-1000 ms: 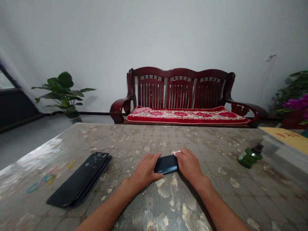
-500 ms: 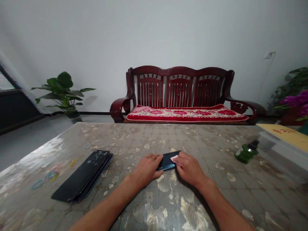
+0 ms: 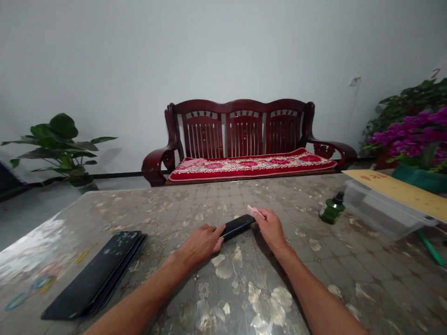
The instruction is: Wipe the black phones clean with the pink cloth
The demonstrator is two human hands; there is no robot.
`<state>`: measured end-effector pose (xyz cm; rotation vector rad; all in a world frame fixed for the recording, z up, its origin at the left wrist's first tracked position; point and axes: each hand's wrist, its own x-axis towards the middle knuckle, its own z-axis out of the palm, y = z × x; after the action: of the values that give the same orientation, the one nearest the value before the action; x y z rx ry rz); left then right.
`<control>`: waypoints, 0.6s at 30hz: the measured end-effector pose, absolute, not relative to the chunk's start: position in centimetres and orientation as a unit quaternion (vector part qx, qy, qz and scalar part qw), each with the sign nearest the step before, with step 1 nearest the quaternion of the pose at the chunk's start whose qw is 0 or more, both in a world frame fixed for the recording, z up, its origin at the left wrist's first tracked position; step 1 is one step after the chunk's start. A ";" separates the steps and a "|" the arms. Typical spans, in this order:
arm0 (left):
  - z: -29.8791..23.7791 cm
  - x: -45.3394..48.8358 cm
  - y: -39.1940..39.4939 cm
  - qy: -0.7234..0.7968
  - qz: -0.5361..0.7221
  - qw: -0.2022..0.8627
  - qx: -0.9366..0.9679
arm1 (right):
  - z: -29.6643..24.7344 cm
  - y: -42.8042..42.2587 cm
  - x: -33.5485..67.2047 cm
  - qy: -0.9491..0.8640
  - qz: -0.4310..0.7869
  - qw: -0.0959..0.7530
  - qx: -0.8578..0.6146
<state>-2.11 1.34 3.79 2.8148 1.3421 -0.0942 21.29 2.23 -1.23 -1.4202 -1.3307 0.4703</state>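
Observation:
A dark smartphone (image 3: 237, 227) is held slantwise just over the table, its flat face seen at a low angle. My left hand (image 3: 203, 240) grips its left end, thumb at the near edge and fingers over the far side. At the phone's right end is my right hand (image 3: 270, 228), its fingers closed on a small pink cloth (image 3: 256, 212) that sticks out above them. Whether the right fingertips also touch the phone I cannot tell. To the left lies a long black wallet (image 3: 96, 274), slightly fanned, with pale marks on its cover.
Coloured rubber bands (image 3: 40, 283) lie left of the wallet. On the right stand a green bottle (image 3: 331, 209) with a black top and a clear plastic box (image 3: 377, 211) under a yellow board (image 3: 398, 188). Beyond the patterned table (image 3: 157, 204) is a wooden bench (image 3: 240, 130).
My right hand and the pink cloth have moved off the phone's face to its right end. The phone's face is now seen more edge-on. The view has turned to the right.

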 end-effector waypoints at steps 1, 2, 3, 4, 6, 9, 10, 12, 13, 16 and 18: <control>4.0 -2.1 1.4 0.432 -0.031 0.013 0.901 | -1.4 2.5 21.1 -0.544 0.223 0.556 -0.587; 4.2 -2.1 1.4 0.435 -0.034 0.015 0.900 | -1.6 2.8 20.9 -0.531 0.251 0.567 -0.578; 4.4 -2.1 1.4 0.437 -0.036 0.016 0.899 | -1.8 3.0 20.8 -0.517 0.281 0.573 -0.570; 4.4 -2.1 1.4 0.437 -0.039 0.017 0.898 | -1.9 3.2 20.6 -0.504 0.309 0.576 -0.564; 4.2 -2.0 1.4 0.437 -0.044 0.018 0.898 | -2.0 3.3 20.2 -0.479 0.350 0.580 -0.558; 3.2 -1.8 1.3 0.445 -0.042 0.003 0.894 | -1.8 3.1 20.0 -0.462 0.364 0.586 -0.558; 2.8 -1.6 1.3 0.452 -0.039 -0.005 0.891 | -1.7 3.1 19.9 -0.462 0.363 0.587 -0.557; 2.1 -1.3 1.1 0.462 -0.025 -0.020 0.886 | -1.3 2.9 19.9 -0.462 0.363 0.590 -0.555; 1.9 -1.1 1.0 0.468 -0.016 -0.023 0.883 | -1.1 2.9 19.8 -0.461 0.362 0.591 -0.554; 1.7 -0.6 0.6 0.493 0.016 -0.014 0.870 | -0.3 2.7 19.5 -0.460 0.357 0.594 -0.554; 1.7 -0.3 0.5 0.511 0.042 0.009 0.858 | 0.3 2.4 19.2 -0.464 0.347 0.596 -0.556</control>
<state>-0.32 0.47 1.65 2.6818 1.5965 0.1300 19.16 2.44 0.34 -1.2913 -1.0766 0.8063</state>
